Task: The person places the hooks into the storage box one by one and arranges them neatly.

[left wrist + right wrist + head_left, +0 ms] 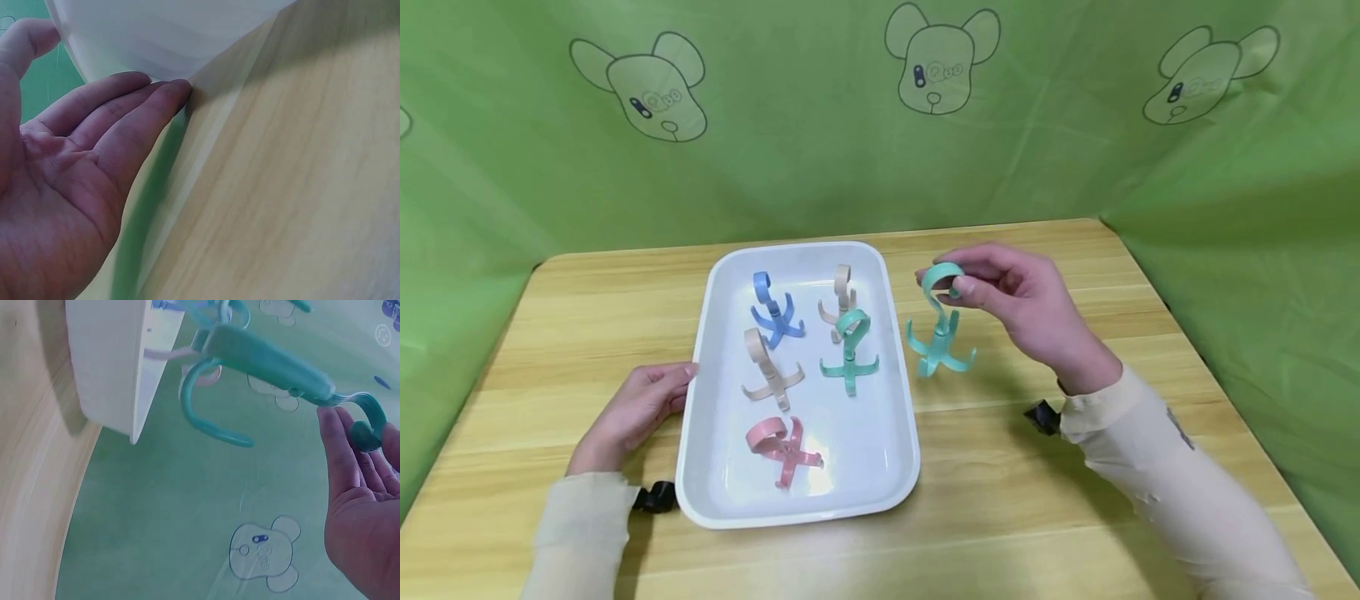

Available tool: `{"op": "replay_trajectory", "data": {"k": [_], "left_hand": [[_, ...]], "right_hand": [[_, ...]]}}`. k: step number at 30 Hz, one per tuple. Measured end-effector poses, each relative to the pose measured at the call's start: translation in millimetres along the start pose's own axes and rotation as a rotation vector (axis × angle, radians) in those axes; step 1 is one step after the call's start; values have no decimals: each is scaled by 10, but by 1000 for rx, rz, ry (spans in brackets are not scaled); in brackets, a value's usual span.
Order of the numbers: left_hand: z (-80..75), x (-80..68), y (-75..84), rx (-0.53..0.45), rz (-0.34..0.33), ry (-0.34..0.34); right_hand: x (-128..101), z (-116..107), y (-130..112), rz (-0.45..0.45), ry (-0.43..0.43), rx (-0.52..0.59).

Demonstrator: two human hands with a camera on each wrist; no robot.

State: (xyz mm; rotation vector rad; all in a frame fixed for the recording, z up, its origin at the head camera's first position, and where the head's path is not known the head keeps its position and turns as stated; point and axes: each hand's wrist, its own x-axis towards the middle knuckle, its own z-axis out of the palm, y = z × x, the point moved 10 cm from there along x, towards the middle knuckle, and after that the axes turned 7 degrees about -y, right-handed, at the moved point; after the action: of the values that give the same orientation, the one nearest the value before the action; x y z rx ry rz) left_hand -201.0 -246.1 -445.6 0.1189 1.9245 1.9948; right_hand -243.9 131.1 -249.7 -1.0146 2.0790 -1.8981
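A green cloth backdrop (820, 150) printed with cartoon bear heads is hanging around the wooden counter (1030, 500), which is carrying a white tray (880, 467) lying lengthwise away from the person. Inside the tray, five small plastic hooks are sitting: a blue hook (772, 312) and a beige hook (841, 302) at the far end, a second beige hook (767, 371) and a teal hook (851, 350) in the middle, and a pink hook (784, 446) lying nearest the person. The left hand (628, 414) is resting flat on the counter with straight fingers (134, 103) touching the tray's left wall, gripping nothing. The right hand (1022, 304) is hovering just right of the tray, its thumb and fingertips pinching the curled top of another teal hook (938, 333), which is dangling prongs-down; whether those prongs are touching the counter is hard to tell from the head view
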Motion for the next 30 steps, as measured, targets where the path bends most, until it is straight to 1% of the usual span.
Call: {"op": "replay_trajectory", "data": {"k": [4, 7, 15, 20, 26, 30], "left_hand": [[5, 3, 5, -1, 4, -3], [4, 2, 10, -2, 5, -1], [5, -11, 22, 6, 4, 0], [-1, -14, 26, -6, 8, 1], [3, -7, 20, -26, 18, -6], [6, -5, 9, -23, 11, -6]], "right_hand": [[-12, 131, -36, -22, -55, 14], [-13, 225, -35, -21, -95, 7], [-6, 397, -21, -7, -147, -8], [-9, 518, 24, 32, -187, 6], [-8, 701, 108, 79, -251, -14], [-10, 822, 170, 97, -296, 16]]}}
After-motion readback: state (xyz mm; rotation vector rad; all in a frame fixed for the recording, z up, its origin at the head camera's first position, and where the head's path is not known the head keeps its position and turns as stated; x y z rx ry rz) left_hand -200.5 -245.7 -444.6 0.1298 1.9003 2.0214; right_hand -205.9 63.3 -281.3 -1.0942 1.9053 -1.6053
